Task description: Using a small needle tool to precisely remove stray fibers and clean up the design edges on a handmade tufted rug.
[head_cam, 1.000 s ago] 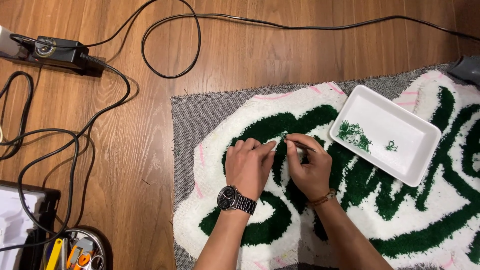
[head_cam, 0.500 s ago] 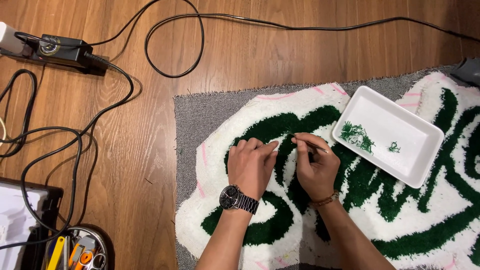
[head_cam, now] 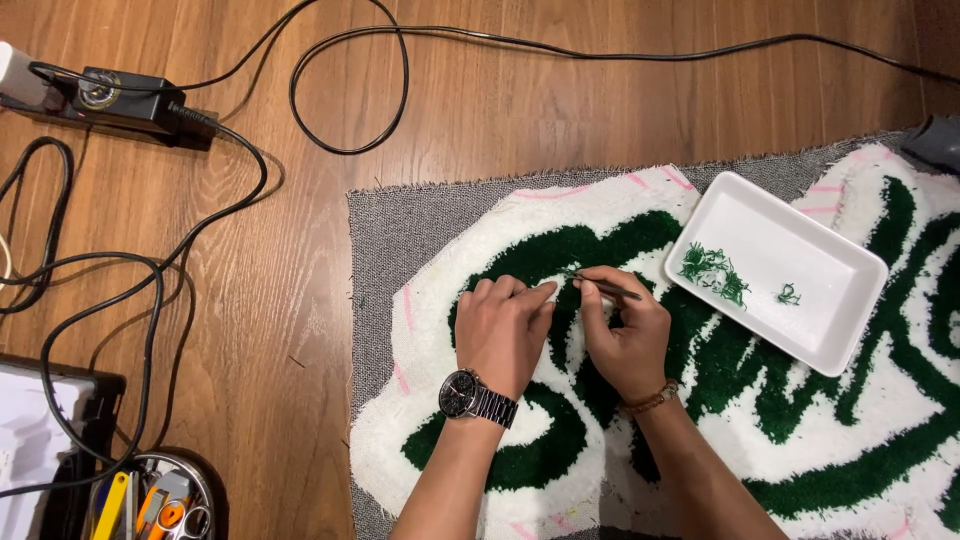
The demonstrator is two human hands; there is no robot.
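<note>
A white and green tufted rug on grey backing lies on the wooden floor. My left hand, a wristwatch on its wrist, presses flat on the pile with fingers together. My right hand pinches thin metal tweezers, whose tip touches green yarn at the border of white and green, just right of my left fingertips. A white rectangular tray rests on the rug to the right, holding small clumps of green yarn scraps.
Black cables loop over the wooden floor at left and top. A black power adapter sits top left. A round tin of tools and scissors and a dark box stand at bottom left.
My right hand has brought the tweezers back down to the pile near my left fingertips. The left hand stays pressed on the rug.
</note>
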